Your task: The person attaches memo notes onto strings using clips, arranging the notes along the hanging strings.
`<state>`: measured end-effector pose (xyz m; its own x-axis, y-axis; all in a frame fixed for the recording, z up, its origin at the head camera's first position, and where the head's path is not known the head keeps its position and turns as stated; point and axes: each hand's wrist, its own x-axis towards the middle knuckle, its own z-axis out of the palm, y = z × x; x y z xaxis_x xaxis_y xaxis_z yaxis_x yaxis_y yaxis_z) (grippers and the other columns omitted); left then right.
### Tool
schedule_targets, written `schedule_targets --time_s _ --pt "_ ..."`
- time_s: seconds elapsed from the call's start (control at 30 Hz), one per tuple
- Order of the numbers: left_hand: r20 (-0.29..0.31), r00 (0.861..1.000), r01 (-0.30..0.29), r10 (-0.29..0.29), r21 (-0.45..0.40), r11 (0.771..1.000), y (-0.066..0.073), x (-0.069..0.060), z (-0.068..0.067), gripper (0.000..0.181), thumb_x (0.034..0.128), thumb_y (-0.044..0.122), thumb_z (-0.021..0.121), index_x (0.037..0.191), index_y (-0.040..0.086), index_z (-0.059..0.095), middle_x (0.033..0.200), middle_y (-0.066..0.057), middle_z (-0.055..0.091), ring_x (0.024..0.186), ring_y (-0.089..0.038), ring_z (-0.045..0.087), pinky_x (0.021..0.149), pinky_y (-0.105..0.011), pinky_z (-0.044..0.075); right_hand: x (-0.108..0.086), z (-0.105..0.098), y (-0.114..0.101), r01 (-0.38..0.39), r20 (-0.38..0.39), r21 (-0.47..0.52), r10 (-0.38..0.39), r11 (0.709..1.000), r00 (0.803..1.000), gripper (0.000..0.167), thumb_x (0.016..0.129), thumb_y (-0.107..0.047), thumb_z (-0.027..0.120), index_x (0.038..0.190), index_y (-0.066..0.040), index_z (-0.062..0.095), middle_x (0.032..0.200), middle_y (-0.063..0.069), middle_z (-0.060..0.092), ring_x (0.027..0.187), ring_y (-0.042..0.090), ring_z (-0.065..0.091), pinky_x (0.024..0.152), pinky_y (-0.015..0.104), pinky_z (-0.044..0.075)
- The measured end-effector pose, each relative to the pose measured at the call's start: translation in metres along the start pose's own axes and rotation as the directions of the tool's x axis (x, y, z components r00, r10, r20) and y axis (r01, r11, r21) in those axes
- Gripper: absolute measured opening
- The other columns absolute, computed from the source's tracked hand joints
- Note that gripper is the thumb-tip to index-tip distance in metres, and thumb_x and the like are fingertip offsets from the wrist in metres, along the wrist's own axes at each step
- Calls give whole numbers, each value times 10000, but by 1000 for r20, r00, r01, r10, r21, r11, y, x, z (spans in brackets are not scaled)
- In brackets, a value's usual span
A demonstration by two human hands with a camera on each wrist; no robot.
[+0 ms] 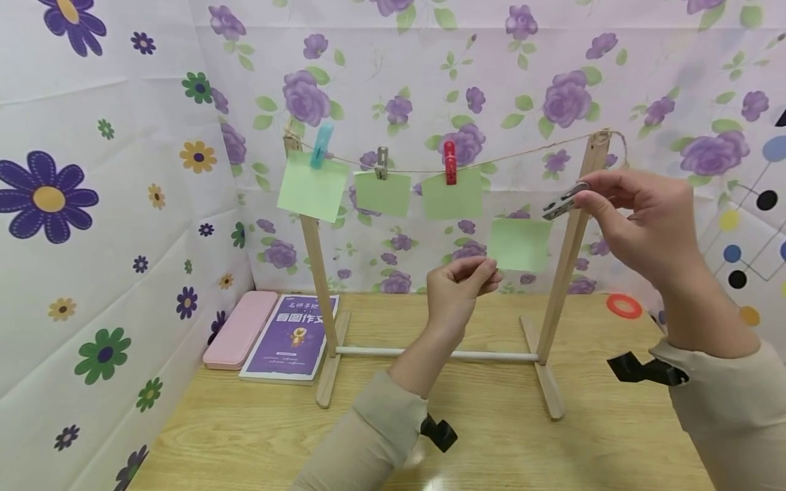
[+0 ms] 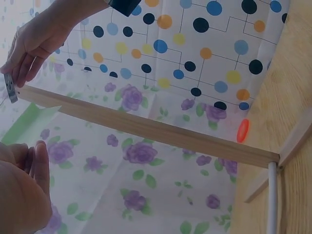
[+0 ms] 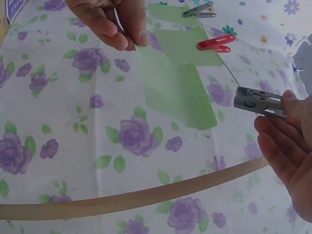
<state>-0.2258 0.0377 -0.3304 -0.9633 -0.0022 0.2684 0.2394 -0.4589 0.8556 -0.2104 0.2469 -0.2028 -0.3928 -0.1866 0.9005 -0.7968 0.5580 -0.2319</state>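
Observation:
My left hand (image 1: 457, 293) pinches a green paper sheet (image 1: 520, 244) by its lower left corner, below the string (image 1: 522, 152). Near the right post, my right hand (image 1: 645, 221) holds a grey clothespin (image 1: 560, 202) between thumb and fingers. In the right wrist view that clothespin (image 3: 258, 101) points toward the sheet (image 3: 178, 92), apart from it. Three more green sheets hang from the string: one under a blue clothespin (image 1: 321, 146), one under another grey clothespin (image 1: 382, 163), one under a red clothespin (image 1: 450, 163).
A wooden frame with a left post (image 1: 319, 279), right post (image 1: 568, 259) and white crossbar (image 1: 393, 352) stands on the table (image 1: 491, 436). Left of it lie a purple book (image 1: 291, 341) and a pink case (image 1: 241, 331). An orange-red ring (image 1: 623, 306) lies at the right.

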Motion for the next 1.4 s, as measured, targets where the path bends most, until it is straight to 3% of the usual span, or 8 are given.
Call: schedule_targets --time_s 0.33,0.57,0.63,0.77,0.87,1.1,1.23,1.4 --pt "20 998 -61 62 -38 997 13 6 17 100 914 49 752 981 -25 746 888 -159 742 756 -158 740 741 -301 628 24 -2 -12 -49 -58 14 50 999 997 64 828 179 728 874 137 711 854 -250 681 733 -101 648 751 57 516" --pt "0 993 -119 119 -37 992 21 6 25 110 916 47 749 974 -47 744 874 -159 747 742 -147 738 732 -296 628 50 -12 -19 45 -34 -68 -47 997 998 47 853 117 745 888 131 717 885 -375 607 733 -141 601 717 50 482" --pt "-1 991 -135 135 -35 990 23 7 27 116 916 46 749 976 -53 744 877 -168 748 739 -147 738 728 -296 629 59 -16 -20 86 0 -130 -87 988 996 63 870 78 750 895 126 717 903 -434 564 765 -191 570 739 33 470" --pt "-4 988 -152 152 -31 988 26 10 29 127 917 47 747 980 -63 740 896 -208 741 734 -142 736 723 -293 629 74 -18 -20 110 60 -213 -100 971 993 109 901 -11 755 921 94 734 900 -131 742 806 -249 519 778 12 448" --pt "-8 988 -152 152 -23 988 27 11 29 133 918 51 746 981 -66 737 913 -241 733 731 -138 734 723 -294 629 80 -17 -18 63 80 -229 -46 971 996 133 914 -67 761 954 60 751 863 -12 735 806 -233 511 760 23 426" --pt "-2 985 -171 171 26 985 30 14 30 143 924 71 745 991 -55 742 889 -189 742 723 -122 730 714 -291 630 97 -11 -14 -8 170 -233 49 972 984 202 949 -169 738 969 31 757 942 43 744 921 -164 490 819 58 421" --pt "-5 985 -172 172 16 985 31 16 31 138 923 65 745 987 -57 743 879 -184 738 718 -122 728 712 -288 629 106 -7 -9 -34 270 -237 100 971 958 198 971 -192 710 1006 -6 767 914 -162 645 907 -71 485 733 125 401" --pt "-20 986 -167 167 2 986 31 18 32 134 926 68 742 992 -49 747 916 -238 725 718 -129 728 710 -285 628 112 -6 -7 -6 353 -239 93 971 931 125 959 -132 720 972 -19 773 873 -151 638 843 -27 488 671 140 391"
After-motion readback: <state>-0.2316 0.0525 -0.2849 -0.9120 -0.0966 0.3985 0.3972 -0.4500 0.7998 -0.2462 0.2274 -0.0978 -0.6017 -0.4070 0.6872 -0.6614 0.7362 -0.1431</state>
